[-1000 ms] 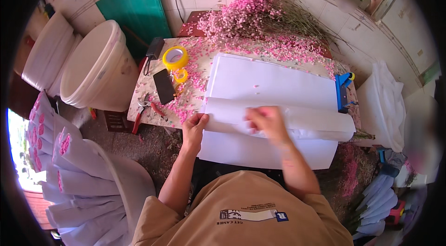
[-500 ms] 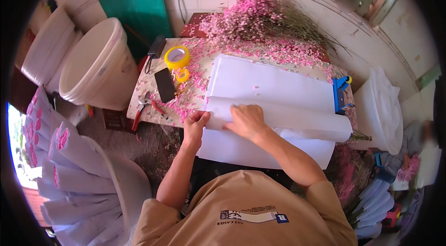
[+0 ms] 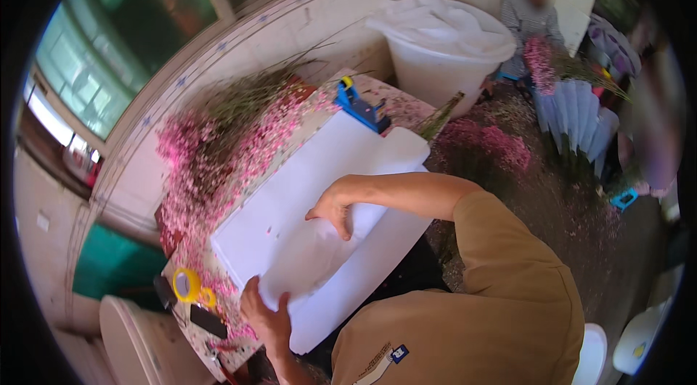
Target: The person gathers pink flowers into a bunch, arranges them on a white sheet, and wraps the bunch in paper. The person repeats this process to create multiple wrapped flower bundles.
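Observation:
A white paper roll [image 3: 403, 150] lies across a stack of white paper sheets [image 3: 250, 240] on the table, with green stems [image 3: 444, 115] poking out of its far right end. My right hand [image 3: 335, 205] rests on the roll near its middle, thumb and fingers apart. At the roll's near left end is my left hand [image 3: 267, 316], its thumb and fingers spread beside the paper. Whatever flower heads the roll may hold are hidden. Beyond the sheets' far right corner stands a blue tape dispenser [image 3: 361, 105].
Loose pink flowers [image 3: 189, 145] cover the table's far side. Yellow tape [image 3: 186, 285], a black phone [image 3: 208, 321] and red-handled pruners [image 3: 221, 363] lie at the left. A large white tub [image 3: 450, 58] stands behind; another person [image 3: 534, 14] sits near wrapped bouquets [image 3: 573, 116].
The view has swung to the right. My left hand has opened from its pinch on the paper edge, and my right hand's fingers have spread over the roll.

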`<state>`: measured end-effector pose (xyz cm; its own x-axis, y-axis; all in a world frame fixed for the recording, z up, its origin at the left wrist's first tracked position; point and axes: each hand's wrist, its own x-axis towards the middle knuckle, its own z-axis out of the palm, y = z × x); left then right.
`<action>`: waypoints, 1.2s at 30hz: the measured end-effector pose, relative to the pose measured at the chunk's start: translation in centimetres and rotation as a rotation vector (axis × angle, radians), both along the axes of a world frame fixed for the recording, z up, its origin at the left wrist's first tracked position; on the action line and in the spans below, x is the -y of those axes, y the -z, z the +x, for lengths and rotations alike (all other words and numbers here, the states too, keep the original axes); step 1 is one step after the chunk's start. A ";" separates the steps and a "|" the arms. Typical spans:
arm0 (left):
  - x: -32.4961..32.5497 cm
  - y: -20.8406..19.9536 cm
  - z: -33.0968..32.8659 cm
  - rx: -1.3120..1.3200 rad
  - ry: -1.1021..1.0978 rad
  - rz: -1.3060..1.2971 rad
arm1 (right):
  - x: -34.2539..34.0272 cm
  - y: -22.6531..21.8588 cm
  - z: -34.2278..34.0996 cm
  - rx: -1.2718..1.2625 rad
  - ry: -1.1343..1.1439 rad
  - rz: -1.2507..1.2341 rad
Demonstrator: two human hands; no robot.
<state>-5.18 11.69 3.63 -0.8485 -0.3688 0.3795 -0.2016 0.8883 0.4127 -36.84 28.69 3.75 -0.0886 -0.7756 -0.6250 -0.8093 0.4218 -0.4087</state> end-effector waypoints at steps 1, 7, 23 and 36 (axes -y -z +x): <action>-1.4 -1.3 -1.9 0.116 0.115 0.021 | -1.1 -1.1 0.0 -0.020 0.002 0.034; -3.6 -1.4 -14.9 0.772 0.368 0.168 | -4.2 -2.6 1.2 -0.233 -0.085 -0.152; 9.3 -1.6 -16.3 0.788 0.307 0.050 | -4.1 2.2 -6.4 -0.393 -0.013 -0.333; -3.9 5.8 -16.0 0.172 0.252 -0.500 | -12.4 6.5 -3.3 -0.654 0.230 -0.604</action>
